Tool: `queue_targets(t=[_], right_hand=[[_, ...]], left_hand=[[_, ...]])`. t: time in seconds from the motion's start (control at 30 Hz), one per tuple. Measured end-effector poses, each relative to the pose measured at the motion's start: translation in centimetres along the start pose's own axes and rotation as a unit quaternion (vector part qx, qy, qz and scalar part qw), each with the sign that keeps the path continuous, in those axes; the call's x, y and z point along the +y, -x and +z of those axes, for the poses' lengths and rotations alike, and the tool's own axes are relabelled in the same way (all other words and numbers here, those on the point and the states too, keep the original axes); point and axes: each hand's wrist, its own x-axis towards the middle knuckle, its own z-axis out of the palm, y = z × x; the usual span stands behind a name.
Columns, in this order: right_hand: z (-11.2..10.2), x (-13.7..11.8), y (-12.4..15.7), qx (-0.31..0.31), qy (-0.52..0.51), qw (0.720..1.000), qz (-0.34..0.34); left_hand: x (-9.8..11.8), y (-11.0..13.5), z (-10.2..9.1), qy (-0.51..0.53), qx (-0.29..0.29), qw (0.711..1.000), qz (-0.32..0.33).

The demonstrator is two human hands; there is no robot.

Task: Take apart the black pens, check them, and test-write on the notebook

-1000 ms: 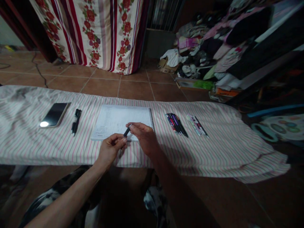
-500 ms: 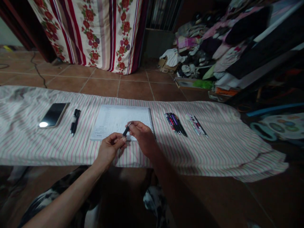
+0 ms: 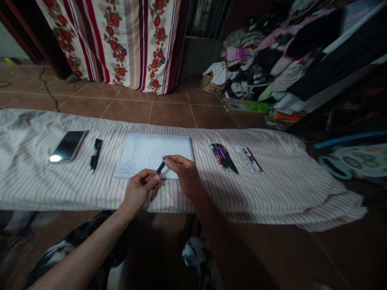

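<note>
A dark pen (image 3: 161, 166) is held at a slant between my two hands, above the near edge of a spiral notebook (image 3: 148, 151). My left hand (image 3: 142, 183) pinches its lower end between thumb and fingers. At the upper end, the fingertips of my right hand (image 3: 183, 171) close on the tip. The notebook lies with its wire binding on the right, its page pale with faint print. To its left lie black pens (image 3: 96, 156) side by side. On its right is a group of several dark and coloured pens (image 3: 224, 158), with a smaller group of pens (image 3: 250, 159) beyond.
A phone (image 3: 69, 146) with a bright reflection lies at the left of the striped cloth (image 3: 287, 181). Behind stand a floral curtain (image 3: 133, 44) and a heap of clothes (image 3: 266, 60). A cable (image 3: 48, 88) runs over the tiled floor.
My right hand has shifted slightly, its fingers straightening a little at the pen's upper end. My left hand and the pen stay nearly still.
</note>
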Motion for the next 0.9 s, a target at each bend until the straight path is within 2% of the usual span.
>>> queue_targets(t=[0.17,0.4,0.57,0.77,0.9], right_hand=[[0.2,0.0,0.0,0.002,-0.012,1.0,0.026],[-0.3,0.0,0.3,-0.035,0.027,0.999,0.007],[-0.4,-0.1,0.2,-0.013,0.069,0.997,-0.015],[0.4,-0.4,0.1,0.035,0.024,0.999,0.017],[0.5,-0.2,0.0,0.033,0.007,0.999,0.023]], left_hand=[[-0.1,0.0,0.1,-0.009,0.006,1.0,0.01],[-0.2,-0.1,0.1,0.025,-0.009,0.999,-0.02],[-0.2,-0.1,0.1,0.012,-0.012,1.0,-0.02],[0.1,-0.1,0.2,-0.01,0.012,1.0,0.001],[0.1,-0.1,0.3,-0.015,0.014,1.0,-0.003]])
